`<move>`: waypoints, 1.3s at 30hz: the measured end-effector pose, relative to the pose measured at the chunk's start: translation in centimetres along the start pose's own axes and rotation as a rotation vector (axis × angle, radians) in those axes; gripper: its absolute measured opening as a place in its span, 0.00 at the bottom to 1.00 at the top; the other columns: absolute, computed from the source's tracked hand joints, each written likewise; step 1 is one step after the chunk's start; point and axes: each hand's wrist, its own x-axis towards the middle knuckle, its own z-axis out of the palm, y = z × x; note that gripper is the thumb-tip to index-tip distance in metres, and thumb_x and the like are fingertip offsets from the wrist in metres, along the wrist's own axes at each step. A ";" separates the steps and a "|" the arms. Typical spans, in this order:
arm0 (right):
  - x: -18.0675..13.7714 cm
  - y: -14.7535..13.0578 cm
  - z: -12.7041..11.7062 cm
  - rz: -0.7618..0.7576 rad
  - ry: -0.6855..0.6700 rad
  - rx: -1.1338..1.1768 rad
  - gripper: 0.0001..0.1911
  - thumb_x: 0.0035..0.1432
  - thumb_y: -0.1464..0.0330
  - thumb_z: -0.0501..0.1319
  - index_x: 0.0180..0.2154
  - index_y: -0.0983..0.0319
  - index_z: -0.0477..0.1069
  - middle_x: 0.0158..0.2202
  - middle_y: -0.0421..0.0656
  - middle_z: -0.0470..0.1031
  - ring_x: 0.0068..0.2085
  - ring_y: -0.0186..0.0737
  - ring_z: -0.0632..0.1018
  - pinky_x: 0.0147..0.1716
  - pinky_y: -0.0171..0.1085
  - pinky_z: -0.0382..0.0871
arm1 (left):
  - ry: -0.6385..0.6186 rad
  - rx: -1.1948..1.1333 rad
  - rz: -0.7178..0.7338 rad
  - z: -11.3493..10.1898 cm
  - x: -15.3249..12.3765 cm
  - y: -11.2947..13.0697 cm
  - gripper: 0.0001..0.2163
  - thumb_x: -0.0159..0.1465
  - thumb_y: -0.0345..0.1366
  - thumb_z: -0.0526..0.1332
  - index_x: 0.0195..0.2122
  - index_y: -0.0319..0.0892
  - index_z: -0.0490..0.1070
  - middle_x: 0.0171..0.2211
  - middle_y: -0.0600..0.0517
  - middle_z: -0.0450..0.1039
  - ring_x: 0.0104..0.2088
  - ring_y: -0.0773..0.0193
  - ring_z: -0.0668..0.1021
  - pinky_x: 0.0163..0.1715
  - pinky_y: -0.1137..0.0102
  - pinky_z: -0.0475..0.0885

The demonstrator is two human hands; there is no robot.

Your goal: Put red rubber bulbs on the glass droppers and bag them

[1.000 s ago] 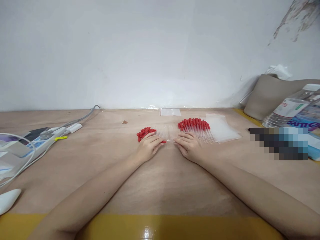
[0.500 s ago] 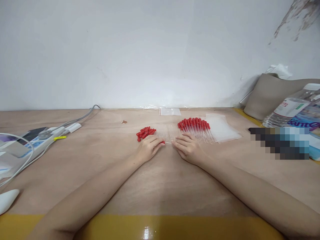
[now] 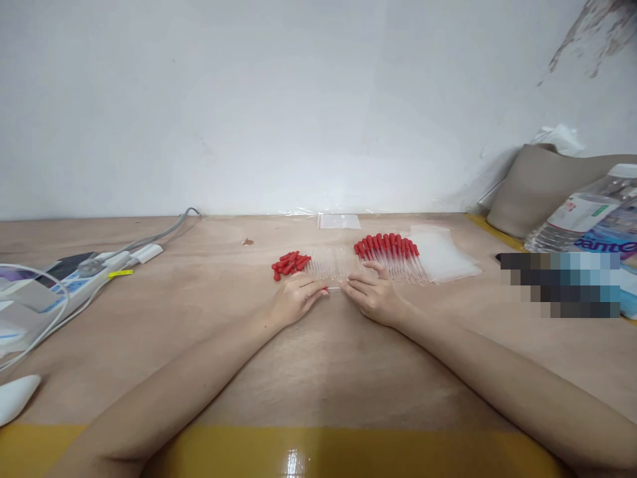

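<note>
My left hand (image 3: 297, 297) pinches a red rubber bulb (image 3: 326, 289), mostly hidden by the fingers. Facing it, my right hand (image 3: 372, 295) grips a thin clear dropper tube (image 3: 334, 288) that lies level between both hands. The tube's end meets the bulb at my left fingertips; how deep it sits I cannot tell. Behind my left hand is a pile of loose red bulbs (image 3: 288, 264). Several bare clear tubes (image 3: 326, 262) lie side by side just beyond both hands. To the right, droppers with red bulbs (image 3: 391, 247) are fanned out in a row.
Clear plastic bags (image 3: 442, 255) lie right of the droppers, and a small bag (image 3: 339, 221) lies by the wall. A power strip (image 3: 74, 289) with cables is at left, near a white object (image 3: 17, 398). A water bottle (image 3: 572, 219) and a grey-brown container (image 3: 522, 189) stand at right.
The bulb and tube have come slightly lower, toward me. Less of the red bulb shows past my left fingers, and my right fingers have shifted a little.
</note>
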 end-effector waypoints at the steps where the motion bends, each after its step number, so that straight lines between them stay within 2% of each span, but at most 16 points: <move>1: 0.1 0.0 -0.1 -0.018 0.003 -0.011 0.15 0.60 0.77 0.48 0.39 0.59 0.71 0.31 0.40 0.77 0.41 0.34 0.74 0.52 0.44 0.52 | -0.009 -0.008 0.001 0.0 -0.1 0.0 0.08 0.63 0.35 0.55 0.37 0.40 0.72 0.31 0.49 0.75 0.32 0.64 0.76 0.36 0.68 0.70; 9: 0.5 -0.1 -0.6 -0.060 -0.054 -0.066 0.15 0.61 0.76 0.46 0.36 0.59 0.70 0.27 0.38 0.75 0.36 0.32 0.73 0.51 0.41 0.51 | -0.110 -0.095 -0.013 -0.3 -0.1 0.1 0.08 0.63 0.36 0.54 0.35 0.40 0.71 0.29 0.49 0.75 0.31 0.64 0.75 0.34 0.69 0.69; 17: 0.4 -0.3 0.0 -0.066 0.026 -0.056 0.13 0.59 0.77 0.48 0.35 0.60 0.69 0.26 0.37 0.75 0.34 0.32 0.73 0.51 0.43 0.52 | -0.062 0.008 0.094 -0.1 0.3 -0.1 0.07 0.63 0.35 0.54 0.36 0.39 0.69 0.29 0.49 0.74 0.30 0.65 0.74 0.34 0.68 0.70; 20: 0.6 -0.6 0.3 -0.053 0.094 0.020 0.10 0.57 0.78 0.50 0.34 0.62 0.69 0.25 0.39 0.74 0.33 0.33 0.74 0.49 0.44 0.54 | -0.031 0.060 0.170 0.3 0.3 -0.2 0.06 0.62 0.34 0.55 0.34 0.38 0.69 0.29 0.49 0.74 0.30 0.64 0.74 0.34 0.67 0.70; 23: 0.8 -0.8 0.7 0.035 0.073 0.158 0.08 0.57 0.75 0.52 0.34 0.63 0.69 0.26 0.40 0.74 0.32 0.34 0.74 0.46 0.43 0.60 | 0.014 0.072 0.184 0.5 0.4 -0.2 0.05 0.62 0.32 0.56 0.35 0.38 0.69 0.30 0.49 0.74 0.31 0.64 0.75 0.36 0.66 0.70; 25: 0.9 -0.8 1.0 0.092 0.056 0.233 0.07 0.57 0.73 0.52 0.36 0.63 0.68 0.28 0.42 0.75 0.33 0.35 0.74 0.44 0.41 0.63 | 0.061 0.054 0.145 0.4 0.6 -0.2 0.05 0.62 0.32 0.56 0.38 0.39 0.69 0.31 0.49 0.74 0.33 0.64 0.75 0.38 0.66 0.70; 27: 0.9 -0.8 1.2 0.122 0.052 0.254 0.08 0.58 0.73 0.51 0.39 0.64 0.67 0.33 0.45 0.76 0.40 0.38 0.75 0.44 0.42 0.65 | 0.084 0.057 0.114 0.2 0.7 -0.3 0.07 0.62 0.32 0.57 0.40 0.40 0.69 0.33 0.49 0.75 0.36 0.64 0.76 0.41 0.64 0.70; 30: 0.8 -0.7 1.2 0.126 0.022 0.208 0.10 0.59 0.74 0.49 0.39 0.66 0.67 0.42 0.50 0.74 0.50 0.44 0.71 0.48 0.46 0.65 | 0.075 0.129 0.112 -0.2 0.8 -0.6 0.09 0.61 0.35 0.58 0.42 0.42 0.70 0.38 0.49 0.75 0.43 0.60 0.75 0.47 0.59 0.66; 32: 0.8 -0.6 1.1 0.118 -0.010 0.170 0.11 0.59 0.74 0.48 0.40 0.67 0.67 0.46 0.53 0.72 0.53 0.46 0.69 0.50 0.48 0.65 | 0.074 0.186 0.109 -0.3 0.7 -0.7 0.10 0.60 0.36 0.59 0.43 0.43 0.70 0.41 0.49 0.75 0.47 0.58 0.73 0.50 0.56 0.63; 35: 0.7 -0.4 1.1 0.106 -0.005 0.150 0.12 0.59 0.74 0.48 0.41 0.68 0.67 0.46 0.55 0.72 0.52 0.46 0.70 0.50 0.48 0.65 | 0.077 0.223 0.108 -0.3 0.6 -0.6 0.09 0.61 0.35 0.59 0.42 0.43 0.70 0.41 0.50 0.75 0.47 0.57 0.73 0.53 0.53 0.60; 39: 0.7 -0.1 1.3 0.072 0.055 0.189 0.10 0.59 0.73 0.50 0.40 0.66 0.67 0.42 0.51 0.75 0.49 0.44 0.72 0.50 0.48 0.67 | 0.067 0.171 0.103 -0.1 0.7 -0.1 0.06 0.61 0.33 0.57 0.39 0.42 0.70 0.39 0.51 0.76 0.44 0.60 0.75 0.55 0.53 0.57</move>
